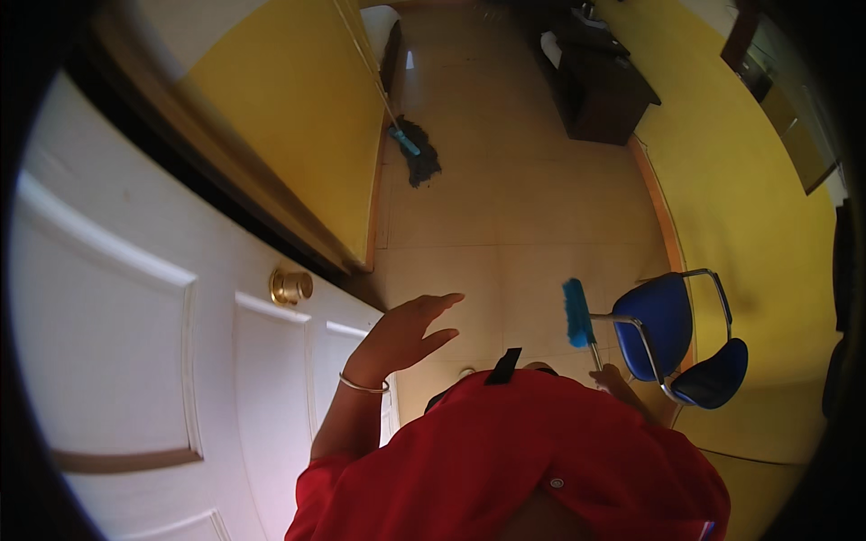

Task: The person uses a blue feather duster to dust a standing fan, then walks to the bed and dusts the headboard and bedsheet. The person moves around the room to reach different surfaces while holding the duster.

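Note:
My left hand (409, 335) is raised in front of me with thumb and fingers apart, holding nothing. A bangle circles that wrist. Beside it stands a white panelled door (270, 365) with a brass-coloured round knob (292, 287); the hand is apart from the knob. Low at my right side, my right hand (611, 380) grips the handle of a blue duster (577, 313), whose fluffy head points forward over the floor. My shirt partly hides the right arm.
A blue chair (655, 324) with metal armrests stands at the right wall. Farther ahead, a mop (421, 157) with dark strands leans by the left yellow wall (304, 122). A dark wooden desk (602, 95) is at the far right, on the tan floor (514, 196). A framed mirror or glass panel (788, 108) hangs on the right.

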